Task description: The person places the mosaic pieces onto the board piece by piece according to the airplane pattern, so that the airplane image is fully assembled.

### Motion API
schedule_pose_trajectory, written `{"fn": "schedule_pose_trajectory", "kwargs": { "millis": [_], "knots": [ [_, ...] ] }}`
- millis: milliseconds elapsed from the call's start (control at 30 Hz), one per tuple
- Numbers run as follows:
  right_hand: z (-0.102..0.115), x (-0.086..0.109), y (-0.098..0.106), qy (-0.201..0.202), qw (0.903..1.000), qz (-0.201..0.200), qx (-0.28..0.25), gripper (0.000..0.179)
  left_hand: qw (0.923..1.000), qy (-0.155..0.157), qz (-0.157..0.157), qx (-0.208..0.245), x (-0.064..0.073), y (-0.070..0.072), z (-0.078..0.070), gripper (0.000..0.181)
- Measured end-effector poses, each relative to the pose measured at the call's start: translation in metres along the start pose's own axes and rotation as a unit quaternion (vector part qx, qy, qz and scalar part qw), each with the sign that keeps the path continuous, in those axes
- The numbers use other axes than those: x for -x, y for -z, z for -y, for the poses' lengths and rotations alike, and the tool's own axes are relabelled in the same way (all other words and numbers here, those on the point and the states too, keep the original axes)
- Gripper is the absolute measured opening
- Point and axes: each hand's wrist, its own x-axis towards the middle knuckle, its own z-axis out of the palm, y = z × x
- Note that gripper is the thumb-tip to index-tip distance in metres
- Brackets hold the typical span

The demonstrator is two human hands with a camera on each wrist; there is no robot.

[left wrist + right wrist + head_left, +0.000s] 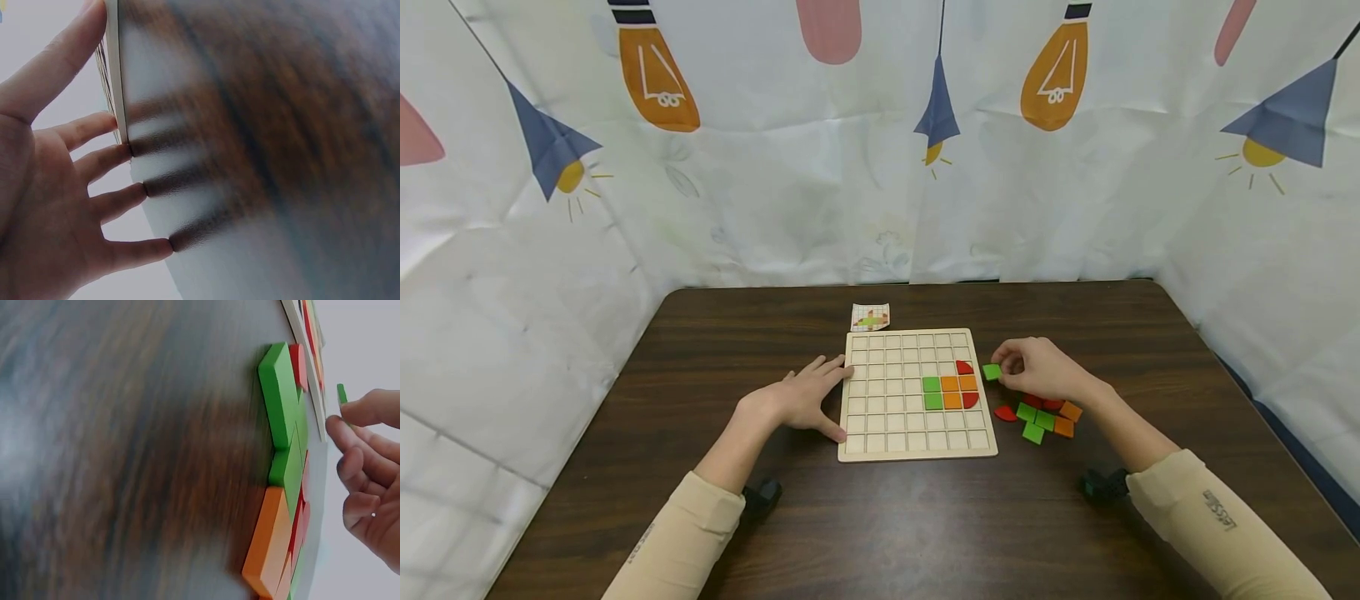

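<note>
A wooden grid board (887, 421) lies on the table. My left hand (801, 400) is at its left side, fingers spread and fairly straight, with thumb and fingertips against the edge. In the left wrist view, the board's thin edge (117, 69) runs past the thumb. My right hand (1045, 368) pinches a green square tile (992, 372) between thumb and fingertips, just off the board's right edge. On the board's right part sit two green tiles (932, 392), three orange tiles (951, 383) and two rounded red pieces (964, 367).
Right of the board is a loose group of green tiles (1033, 432), orange tiles (1063, 427) and red pieces (1005, 413), partly under my right hand. A small card with a coloured grid picture (871, 317) lies behind the board. A printed white curtain (820, 208) encloses the dark table (895, 525).
</note>
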Motion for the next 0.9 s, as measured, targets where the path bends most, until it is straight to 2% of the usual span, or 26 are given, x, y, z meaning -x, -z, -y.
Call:
{"fn": "schedule_pose_trajectory", "kwargs": {
  "millis": [167,733,900],
  "knots": [
    [0.007,-0.004,-0.006,0.011,0.9998,-0.009,-0.014,0.022,1.0000,0.002,0.001,0.000,0.000,0.000,0.000,0.109],
    [0.033,-0.018,-0.020,0.022,0.9991,0.006,-0.034,0.026,1.0000,-0.004,0.001,0.000,0.000,0.001,-0.001,0.110],
    [0.038,-0.023,-0.027,0.030,0.9985,-0.001,-0.046,0.025,1.0000,-0.005,0.000,-0.002,0.000,0.000,0.000,0.111]
  ]
}}
